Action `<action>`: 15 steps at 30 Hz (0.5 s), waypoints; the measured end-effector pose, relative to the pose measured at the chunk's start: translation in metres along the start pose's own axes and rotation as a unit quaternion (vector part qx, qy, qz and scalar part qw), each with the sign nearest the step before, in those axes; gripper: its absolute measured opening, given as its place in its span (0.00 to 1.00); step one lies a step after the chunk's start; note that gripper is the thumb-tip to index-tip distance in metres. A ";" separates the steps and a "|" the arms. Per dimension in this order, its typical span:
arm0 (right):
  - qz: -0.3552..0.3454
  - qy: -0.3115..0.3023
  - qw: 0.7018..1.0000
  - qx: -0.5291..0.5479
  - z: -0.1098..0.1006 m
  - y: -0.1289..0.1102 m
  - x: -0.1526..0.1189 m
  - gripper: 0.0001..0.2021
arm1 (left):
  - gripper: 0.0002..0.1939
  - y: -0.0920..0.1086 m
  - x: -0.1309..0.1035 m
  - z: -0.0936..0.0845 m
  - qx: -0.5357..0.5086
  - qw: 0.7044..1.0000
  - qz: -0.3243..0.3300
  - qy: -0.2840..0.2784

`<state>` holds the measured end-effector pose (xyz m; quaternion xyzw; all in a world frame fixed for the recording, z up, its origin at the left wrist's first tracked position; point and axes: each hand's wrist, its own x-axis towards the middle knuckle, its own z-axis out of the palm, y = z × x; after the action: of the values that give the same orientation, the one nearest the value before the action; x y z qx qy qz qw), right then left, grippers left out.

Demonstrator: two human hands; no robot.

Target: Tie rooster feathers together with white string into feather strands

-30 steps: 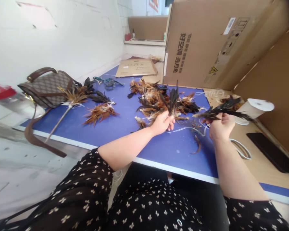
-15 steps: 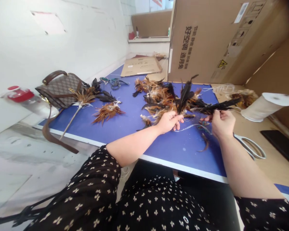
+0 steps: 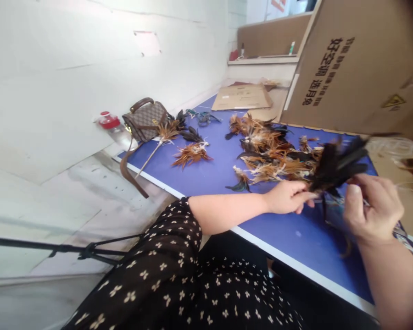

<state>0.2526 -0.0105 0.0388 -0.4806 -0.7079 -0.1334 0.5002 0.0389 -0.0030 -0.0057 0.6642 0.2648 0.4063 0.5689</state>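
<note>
Pinching slim black feathers [image 3: 337, 167]: left hand [image 3: 289, 197]; right hand [image 3: 375, 208] curled, grip unclear.

White wall [image 3: 72, 105]: bright, almost washed out on my feed.
Black feathers [image 3: 337, 165]: I see them smeared by blur.
Right hand [image 3: 376, 208]: slightly soft.
Upper-right corner: darkened.

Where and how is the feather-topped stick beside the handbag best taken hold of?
Probably mid-way along the bare shaft, coming from the table's near edge: it slants toward that edge, while the feathers fan out at its far end, close to the handbag.
</note>
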 end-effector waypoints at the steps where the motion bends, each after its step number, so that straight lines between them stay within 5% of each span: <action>1: -0.018 -0.012 1.000 0.020 0.001 -0.005 -0.001 0.13 | 0.24 -0.002 0.000 0.002 0.002 1.000 0.008 -0.011; 4: -0.010 -0.057 0.998 0.036 0.004 -0.017 -0.005 0.19 | 0.23 -0.004 0.000 0.002 0.002 1.000 0.011 -0.028; 11: -0.008 -0.055 0.995 0.085 0.007 -0.021 -0.012 0.12 | 0.20 -0.003 0.002 -0.004 0.010 0.999 0.007 -0.032; 15: -0.015 -0.075 0.995 0.062 0.010 -0.019 -0.015 0.18 | 0.18 0.002 0.005 -0.006 0.037 0.998 0.012 -0.048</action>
<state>0.2319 -0.0217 0.0274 -0.4469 -0.7571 -0.0606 0.4727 0.0362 0.0040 -0.0025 0.7067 0.2436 0.3709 0.5511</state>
